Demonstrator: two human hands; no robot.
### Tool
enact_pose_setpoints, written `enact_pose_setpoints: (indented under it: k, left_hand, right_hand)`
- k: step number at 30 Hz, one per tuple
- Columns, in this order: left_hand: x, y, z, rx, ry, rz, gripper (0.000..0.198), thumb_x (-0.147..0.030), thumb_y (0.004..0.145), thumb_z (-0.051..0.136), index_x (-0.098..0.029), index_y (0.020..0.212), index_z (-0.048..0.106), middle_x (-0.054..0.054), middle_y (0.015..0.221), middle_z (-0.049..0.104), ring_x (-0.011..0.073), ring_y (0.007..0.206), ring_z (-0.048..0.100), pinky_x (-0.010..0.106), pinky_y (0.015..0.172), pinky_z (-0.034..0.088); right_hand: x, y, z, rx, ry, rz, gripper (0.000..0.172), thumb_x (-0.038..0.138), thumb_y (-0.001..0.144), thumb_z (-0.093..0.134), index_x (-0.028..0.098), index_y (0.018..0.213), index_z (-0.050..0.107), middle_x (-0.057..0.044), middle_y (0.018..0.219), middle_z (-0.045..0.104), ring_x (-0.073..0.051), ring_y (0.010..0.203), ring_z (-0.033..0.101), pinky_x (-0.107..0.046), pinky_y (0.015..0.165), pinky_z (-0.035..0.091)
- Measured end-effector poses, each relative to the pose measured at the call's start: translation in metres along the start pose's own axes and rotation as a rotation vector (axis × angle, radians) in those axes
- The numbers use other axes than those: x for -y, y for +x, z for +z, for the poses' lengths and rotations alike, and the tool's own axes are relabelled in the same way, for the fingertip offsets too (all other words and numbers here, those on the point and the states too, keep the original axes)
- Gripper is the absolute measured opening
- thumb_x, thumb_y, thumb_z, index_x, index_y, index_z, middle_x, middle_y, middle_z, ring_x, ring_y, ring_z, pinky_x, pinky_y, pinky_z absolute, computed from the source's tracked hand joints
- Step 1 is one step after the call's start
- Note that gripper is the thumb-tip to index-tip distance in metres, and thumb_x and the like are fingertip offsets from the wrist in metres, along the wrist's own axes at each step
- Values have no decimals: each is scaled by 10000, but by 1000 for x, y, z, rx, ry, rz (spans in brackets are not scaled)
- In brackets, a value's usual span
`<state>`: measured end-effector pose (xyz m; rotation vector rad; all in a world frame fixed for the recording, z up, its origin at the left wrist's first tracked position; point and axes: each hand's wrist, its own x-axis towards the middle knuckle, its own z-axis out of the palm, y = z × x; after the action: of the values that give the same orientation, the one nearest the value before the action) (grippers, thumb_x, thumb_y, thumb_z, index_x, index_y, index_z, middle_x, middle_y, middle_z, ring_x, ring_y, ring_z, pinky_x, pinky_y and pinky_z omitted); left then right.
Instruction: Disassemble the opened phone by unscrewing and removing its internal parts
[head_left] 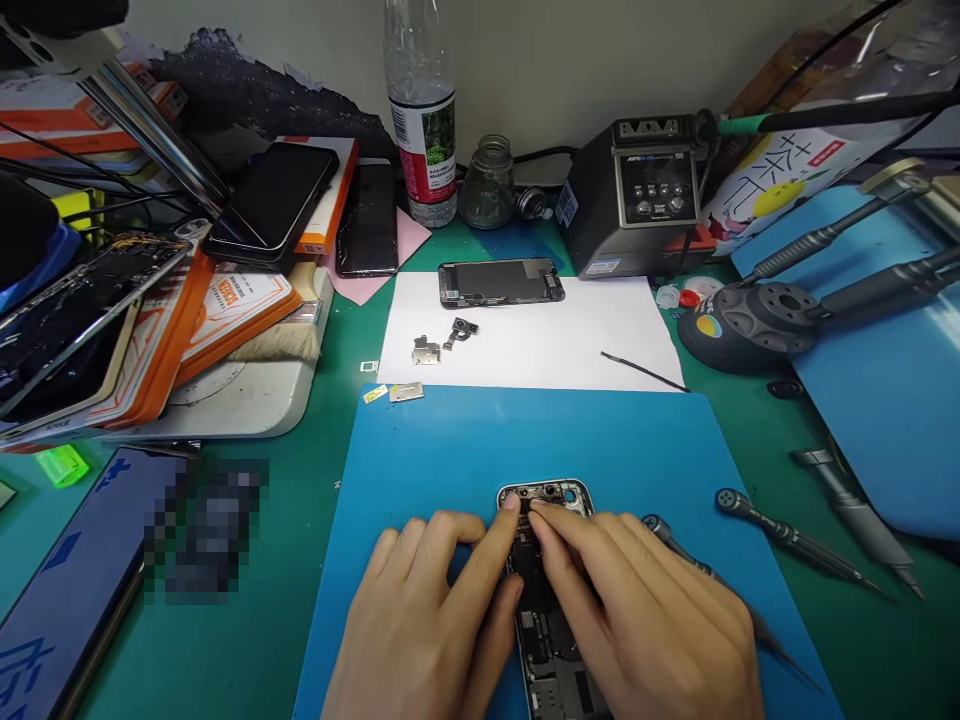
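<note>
An opened smartphone point(538, 582) lies on the blue mat with its screen off and its inner parts bare. My left hand point(427, 610) steadies its left side, the index fingertip pressed near the top edge and the thumb against the frame. Over the upper part of the phone, the thumb and index finger of my right hand point(649, 600) are pinched together. Whatever is between those fingertips is too small and hidden to name. Beyond the mat, a detached phone screen point(501, 283), a camera module point(460, 331) and a metal shield plate point(426, 350) rest on white paper.
Several screwdrivers, one of them point(799, 540), lie right of the phone. Small metal pieces point(406, 392) sit at the mat's far left corner. A soldering station point(630, 200), a water bottle point(431, 130) and a round tool holder point(750, 325) stand behind. Stacked boxes point(232, 310) crowd the left.
</note>
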<state>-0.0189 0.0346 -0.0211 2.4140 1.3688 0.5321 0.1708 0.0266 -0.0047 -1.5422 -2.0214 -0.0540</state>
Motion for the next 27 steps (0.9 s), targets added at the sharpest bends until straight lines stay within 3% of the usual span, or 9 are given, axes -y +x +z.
enact_pose_setpoints:
  k: [5, 11, 17, 23, 27]
  left_hand:
    - [1, 1, -2, 14, -9, 12, 460, -240, 1175, 465, -243, 1625, 558, 70, 1108, 714, 211, 828, 614, 370, 718, 395]
    - [2, 2, -4, 26, 0, 16, 450, -230, 1166, 487, -250, 1606, 577, 65, 1104, 713, 205, 808, 592, 366, 709, 385]
    - [3, 1, -5, 39, -18, 13, 487, -232, 1178, 455, -282, 1661, 503, 62, 1116, 733, 205, 824, 602, 378, 714, 396]
    - [3, 2, -6, 38, -11, 18, 517, -215, 1164, 480, -290, 1675, 497, 54, 1098, 731, 201, 797, 592, 375, 703, 393]
    - [3, 2, -6, 38, -12, 16, 521, -213, 1156, 493, -300, 1670, 517, 52, 1084, 722, 199, 777, 587, 369, 696, 387]
  right_hand:
    - [-1, 2, 2, 2, 64, 13, 100, 153, 1077, 666, 165, 1146, 737, -26, 912, 795, -138, 787, 708, -284, 780, 535]
    - [-2, 2, 1, 10, 112, 55, 71, 171, 1078, 675, 197, 1074, 741, 5, 857, 779, -124, 734, 688, -275, 734, 520]
    - [-3, 3, 0, 24, 133, 76, 135, 136, 1083, 638, 195, 1125, 752, -3, 993, 836, -110, 859, 774, -234, 888, 560]
    - [-2, 7, -1, 8, 162, 115, 109, 166, 1075, 658, 224, 1041, 744, 9, 872, 803, -111, 718, 735, -241, 760, 569]
    - [-4, 6, -3, 26, 163, 121, 124, 179, 1094, 638, 228, 1078, 752, 19, 911, 815, -100, 766, 752, -224, 820, 568]
